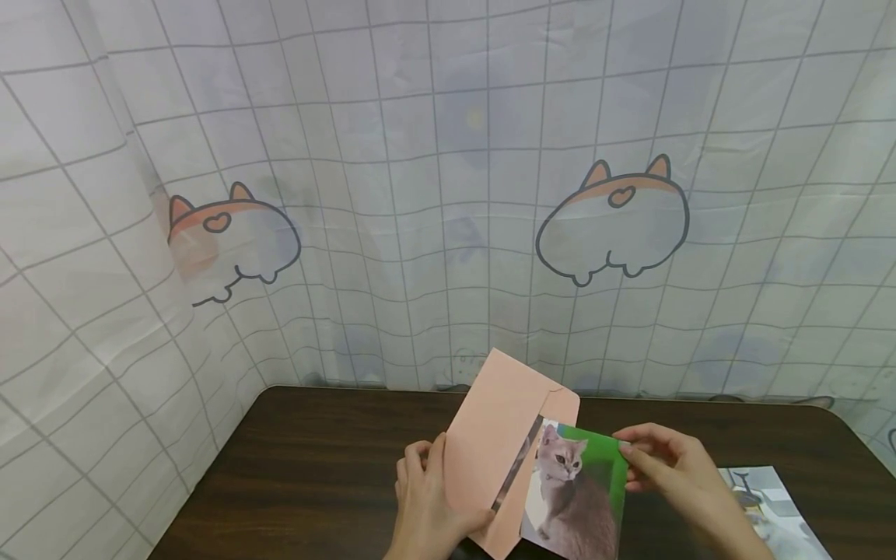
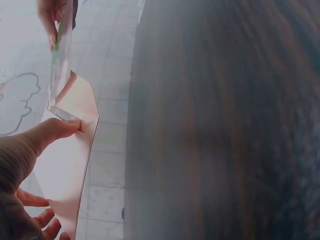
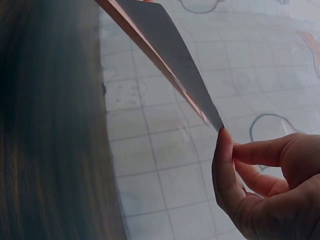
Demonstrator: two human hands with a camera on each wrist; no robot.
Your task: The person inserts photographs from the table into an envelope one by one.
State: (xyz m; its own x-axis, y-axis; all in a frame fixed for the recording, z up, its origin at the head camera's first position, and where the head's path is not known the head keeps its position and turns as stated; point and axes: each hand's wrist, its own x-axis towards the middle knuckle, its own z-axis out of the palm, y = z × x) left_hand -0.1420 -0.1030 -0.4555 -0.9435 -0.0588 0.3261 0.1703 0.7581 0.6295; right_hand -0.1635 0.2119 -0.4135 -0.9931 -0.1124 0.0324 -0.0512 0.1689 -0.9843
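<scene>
A pink envelope (image 1: 483,435) is tilted above the table's front part, its flap unfolded toward the upper right. My left hand (image 1: 430,502) grips its lower left side, thumb across the front; in the left wrist view the thumb of that hand (image 2: 30,150) presses near the opening of the envelope (image 2: 65,170). A card with a cat picture (image 1: 577,490) overlaps the envelope's right side. Its upper right edge is pinched by my right hand (image 1: 682,478). From the right wrist, the card (image 3: 175,55) shows its grey back, held at a corner by the hand (image 3: 270,185). Something dark shows in the envelope's opening.
Another picture card (image 1: 777,505) lies on the dark wooden table (image 1: 301,467) at the right, partly behind my right forearm. A white grid-patterned curtain (image 1: 420,194) with cartoon animal outlines hangs behind the table.
</scene>
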